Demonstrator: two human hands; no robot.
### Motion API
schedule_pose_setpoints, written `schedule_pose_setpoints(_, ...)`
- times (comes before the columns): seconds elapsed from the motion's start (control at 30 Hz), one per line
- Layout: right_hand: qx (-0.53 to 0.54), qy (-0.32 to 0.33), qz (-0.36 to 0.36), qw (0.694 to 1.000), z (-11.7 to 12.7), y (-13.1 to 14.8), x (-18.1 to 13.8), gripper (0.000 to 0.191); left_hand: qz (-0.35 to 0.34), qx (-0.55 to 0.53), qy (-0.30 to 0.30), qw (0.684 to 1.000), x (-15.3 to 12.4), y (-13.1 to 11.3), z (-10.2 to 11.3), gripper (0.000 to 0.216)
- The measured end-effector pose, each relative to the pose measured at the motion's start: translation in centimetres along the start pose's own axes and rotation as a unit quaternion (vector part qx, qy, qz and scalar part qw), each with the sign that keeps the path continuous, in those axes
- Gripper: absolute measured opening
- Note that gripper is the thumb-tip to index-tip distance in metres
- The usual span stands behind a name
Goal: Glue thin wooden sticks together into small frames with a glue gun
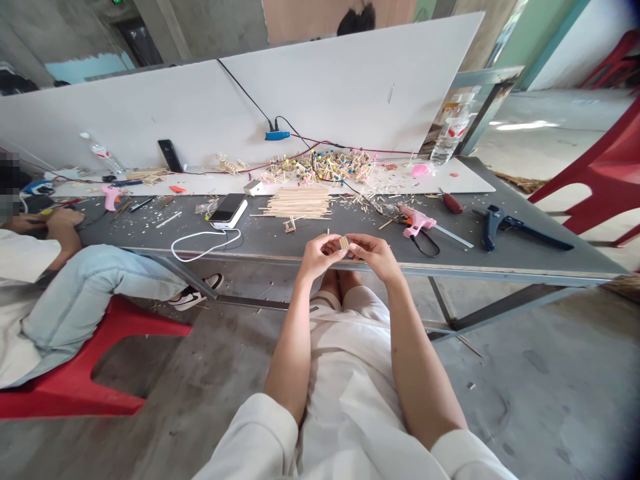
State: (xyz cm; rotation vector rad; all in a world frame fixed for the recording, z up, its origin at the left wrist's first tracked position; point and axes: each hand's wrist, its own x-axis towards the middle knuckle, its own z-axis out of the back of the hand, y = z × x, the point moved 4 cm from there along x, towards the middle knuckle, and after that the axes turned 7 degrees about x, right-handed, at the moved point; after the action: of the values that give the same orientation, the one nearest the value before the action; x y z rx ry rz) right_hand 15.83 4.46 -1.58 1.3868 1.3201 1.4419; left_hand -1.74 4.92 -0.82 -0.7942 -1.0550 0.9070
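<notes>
Between my two hands, at the table's front edge, is a small piece made of short wooden sticks lying side by side. My left hand pinches it from the left, thumb and fingertips closed on it. From the other side my right hand grips the same piece with thumb and forefinger. Fingers cover its edges. Just beyond lies a bundle of long thin wooden sticks, with a small stick frame in front of it. To the right rests a pink glue gun.
Many small stick figures with coloured beads are heaped at the back. A phone on a white power bank, a screwdriver, a blue-handled cutter and a water bottle stand around. At left a person sits on a red stool.
</notes>
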Motion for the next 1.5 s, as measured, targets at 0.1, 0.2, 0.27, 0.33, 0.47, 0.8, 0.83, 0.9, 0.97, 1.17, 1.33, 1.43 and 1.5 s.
schedule_pose_setpoints(0.1, 0.003, 0.001, 0.000, 1.000, 0.03, -0.12, 0.02, 0.056, 0.001, -0.001, -0.002, 1.000, -0.02, -0.08, 0.02, 0.042)
schedule_pose_setpoints(0.2, 0.001, 0.006, 0.003, 1.000, 0.00, -0.24, 0.10, 0.055, 0.005, 0.000, 0.000, 1.000, 0.00, -0.08, 0.02, 0.042)
schedule_pose_setpoints(0.27, -0.003, 0.009, 0.003, 1.000, -0.04, -0.28, 0.14, 0.055, 0.005, 0.002, 0.002, 1.000, 0.02, -0.07, 0.03, 0.042)
schedule_pose_setpoints(0.33, -0.009, 0.013, 0.001, 1.000, -0.10, -0.27, 0.18, 0.055, 0.003, 0.003, 0.003, 1.000, 0.03, -0.07, 0.08, 0.041)
schedule_pose_setpoints(0.47, -0.017, 0.021, -0.005, 1.000, -0.20, -0.16, 0.20, 0.056, 0.000, 0.005, 0.006, 1.000, 0.01, -0.06, 0.19, 0.039)
schedule_pose_setpoints(0.8, -0.013, 0.015, -0.005, 1.000, -0.15, 0.05, -0.03, 0.056, -0.002, 0.008, 0.001, 1.000, -0.06, -0.23, 0.18, 0.040)
schedule_pose_setpoints(0.83, -0.010, 0.015, -0.006, 1.000, -0.14, 0.03, -0.06, 0.056, -0.003, 0.007, 0.001, 1.000, -0.06, -0.21, 0.17, 0.041)
schedule_pose_setpoints(0.9, 0.001, 0.020, -0.013, 1.000, -0.12, -0.06, -0.08, 0.057, -0.004, 0.004, 0.000, 1.000, -0.06, -0.13, 0.15, 0.043)
schedule_pose_setpoints(0.97, 0.010, 0.024, -0.019, 0.999, -0.08, -0.18, -0.06, 0.056, -0.008, 0.004, 0.002, 1.000, -0.08, -0.05, 0.14, 0.042)
schedule_pose_setpoints(1.17, -0.003, 0.028, -0.012, 1.000, 0.00, -0.35, 0.06, 0.052, -0.013, 0.012, 0.006, 1.000, -0.17, -0.07, 0.17, 0.035)
schedule_pose_setpoints(1.33, -0.003, 0.024, -0.020, 1.000, -0.06, -0.32, 0.07, 0.055, -0.011, 0.016, 0.009, 1.000, -0.16, -0.25, 0.15, 0.037)
schedule_pose_setpoints(1.43, -0.001, 0.023, -0.014, 1.000, -0.18, -0.07, 0.08, 0.055, -0.010, 0.014, 0.002, 1.000, -0.11, -0.21, 0.20, 0.039)
schedule_pose_setpoints(1.5, -0.003, 0.023, -0.013, 1.000, -0.26, 0.09, 0.09, 0.055, -0.012, 0.015, 0.001, 1.000, -0.07, -0.19, 0.23, 0.040)
